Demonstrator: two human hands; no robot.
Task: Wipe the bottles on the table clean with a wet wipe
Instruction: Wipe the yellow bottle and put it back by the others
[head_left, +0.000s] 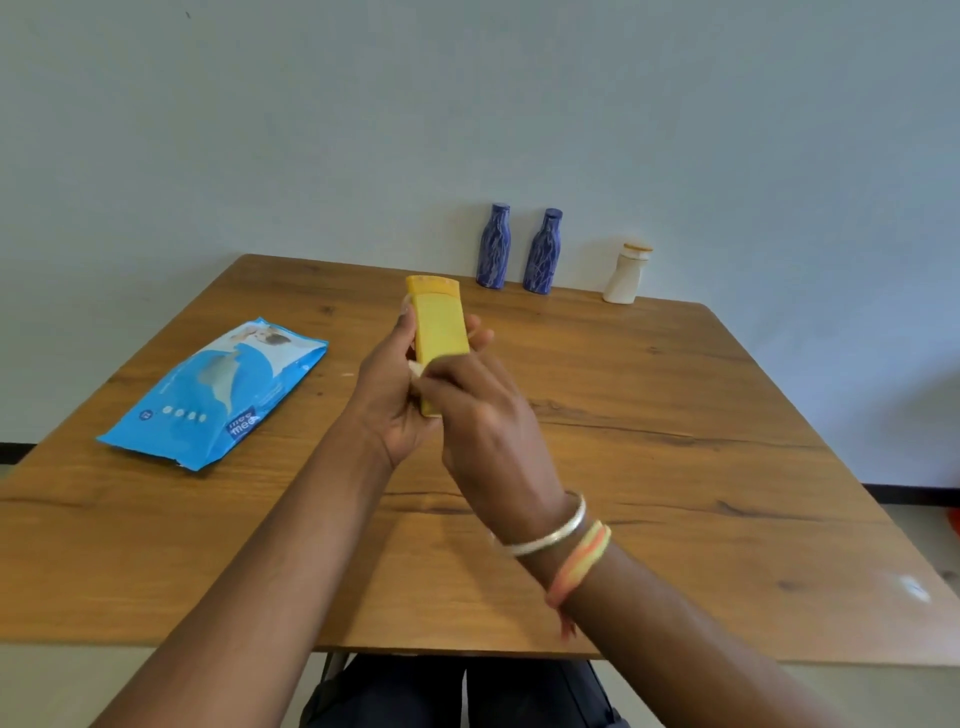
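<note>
My left hand (393, 395) grips a flat yellow bottle (439, 325) with an orange cap, held above the middle of the wooden table (675, 467). My right hand (483, 421) presses a white wet wipe (415, 368) against the bottle's lower part; only a small bit of the wipe shows between the hands. Two dark blue patterned bottles (493, 247) (543, 253) stand upright side by side at the table's far edge by the wall. A small white bottle (627, 273) with an orange-rimmed cap stands to their right.
A blue pack of wet wipes (218, 392) lies flat on the table's left side. A pale wall rises just behind the far edge. My dark trousers (457, 696) show below the near edge.
</note>
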